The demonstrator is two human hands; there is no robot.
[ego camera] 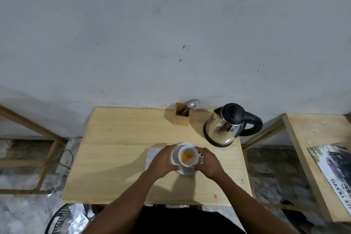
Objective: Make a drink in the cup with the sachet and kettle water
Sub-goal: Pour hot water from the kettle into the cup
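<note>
A white cup (188, 162) with orange powder in its bottom stands on a white saucer (187, 171) in the middle of the wooden table (117, 154). My left hand (163, 161) grips the saucer's left rim. My right hand (207, 162) holds its right rim beside the cup's handle. The steel kettle (226, 127) with a black lid and handle stands at the back right, apart from both hands. A pale flat sheet (152, 156), maybe the sachet, lies partly under my left hand.
A wooden holder (180, 117) with a spoon and fork stands at the table's back edge, left of the kettle. A second wooden table (311, 150) with a printed sheet is to the right. A black basket (58, 218) sits on the floor at lower left.
</note>
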